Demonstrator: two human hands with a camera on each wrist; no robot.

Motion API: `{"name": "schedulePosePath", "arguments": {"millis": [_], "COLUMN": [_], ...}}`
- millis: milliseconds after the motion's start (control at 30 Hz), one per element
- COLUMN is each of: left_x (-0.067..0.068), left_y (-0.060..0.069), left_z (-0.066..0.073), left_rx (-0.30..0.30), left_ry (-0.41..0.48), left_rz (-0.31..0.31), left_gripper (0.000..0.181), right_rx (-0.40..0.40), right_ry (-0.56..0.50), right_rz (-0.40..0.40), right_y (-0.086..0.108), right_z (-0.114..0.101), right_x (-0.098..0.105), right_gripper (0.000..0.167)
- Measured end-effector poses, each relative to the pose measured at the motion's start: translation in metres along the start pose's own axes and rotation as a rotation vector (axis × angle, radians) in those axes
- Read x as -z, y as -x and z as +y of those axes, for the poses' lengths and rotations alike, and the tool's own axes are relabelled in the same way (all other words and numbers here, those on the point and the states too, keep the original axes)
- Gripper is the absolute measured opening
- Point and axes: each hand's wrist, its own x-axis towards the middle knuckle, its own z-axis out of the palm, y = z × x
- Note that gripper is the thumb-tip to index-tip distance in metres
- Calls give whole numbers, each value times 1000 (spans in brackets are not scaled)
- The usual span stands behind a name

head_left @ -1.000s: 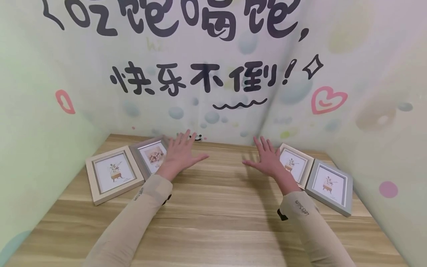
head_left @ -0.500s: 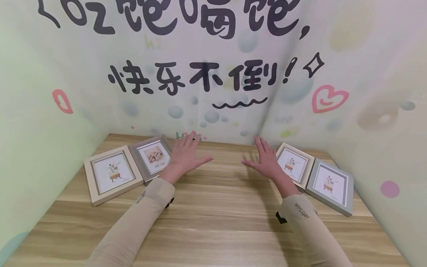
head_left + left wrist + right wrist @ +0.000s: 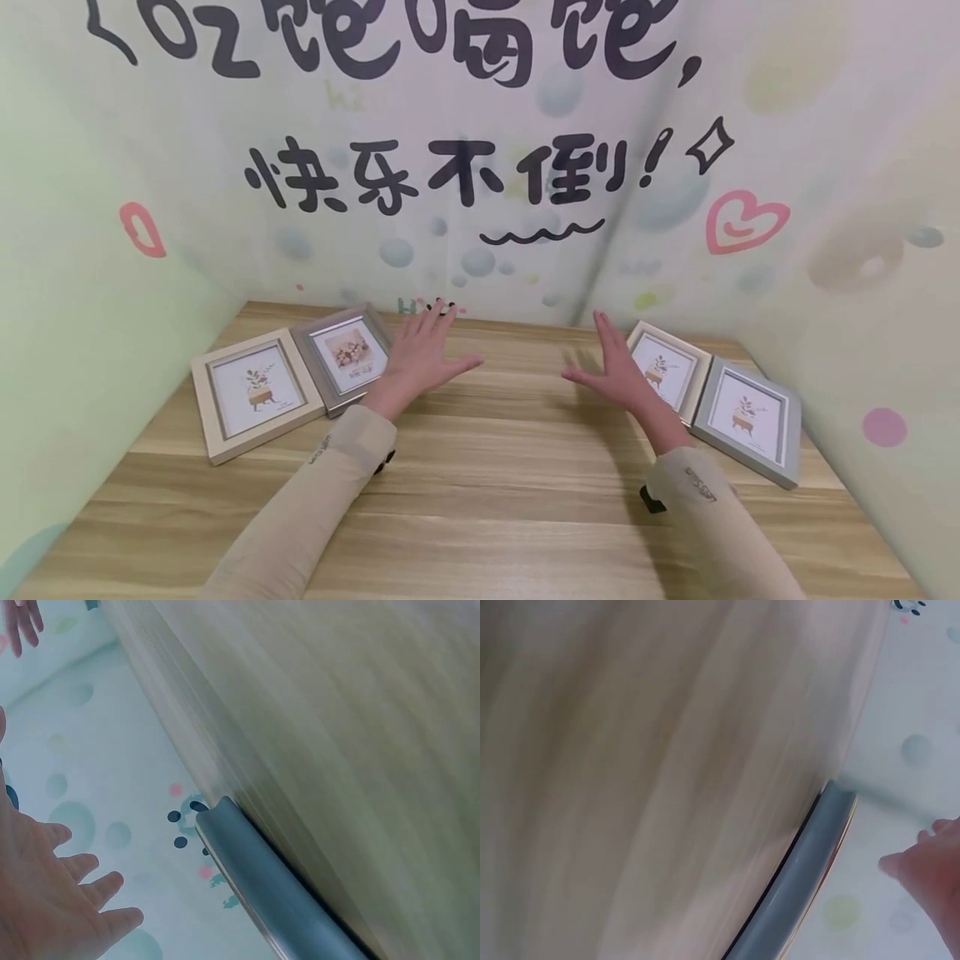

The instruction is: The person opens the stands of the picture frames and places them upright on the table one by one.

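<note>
My left hand, fingers spread and straight, is over the table beside a taupe picture frame, covering part of its right side. Left of that lies a beige frame with a potted-plant print. My right hand is held with straight fingers and thumb apart, overlapping the left edge of a cream-gold frame. A grey-blue frame adjoins it on the right. Neither hand holds anything. In the left wrist view, the left hand appears near a frame's edge; the right wrist view shows similar.
A wood-grain table spans the space below both hands. Behind it rises a printed backdrop wall with black lettering, dots and hearts. Pale side walls enclose the table left and right.
My right hand has shifted right and turned, its fingers now overlapping one another more. The left hand has drifted slightly right, uncovering more of the taupe frame. All the frames stay put.
</note>
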Motion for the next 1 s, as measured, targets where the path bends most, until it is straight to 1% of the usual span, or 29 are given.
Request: {"name": "schedulePosePath", "arguments": {"millis": [167, 333, 500, 600, 667, 833, 1000], "left_x": [0, -1, -1, -2, -2, -2, -3], "left_y": [1, 2, 3, 4, 5, 6, 6], "left_z": [-1, -3, -4, -5, -5, -6, -7], "left_rx": [3, 1, 4, 7, 9, 8, 9], "left_ry": [-8, -7, -9, -12, -15, -14, -10], "left_rz": [-3, 1, -7, -7, -6, -8, -20], "left_gripper": [103, 102, 104, 104, 104, 104, 104], "right_rx": [2, 24, 56, 57, 51, 11, -87], "right_ry": [-63, -91, -177, -228, -240, -282, -346], "right_rz": [54, 141, 220, 276, 313, 391, 473], "right_y": [11, 24, 44, 57, 65, 88, 115], "right_z": [12, 25, 33, 38, 44, 64, 82], "right_x": [12, 26, 45, 58, 65, 85, 102], "right_gripper": [123, 122, 120, 121, 121, 118, 109]}}
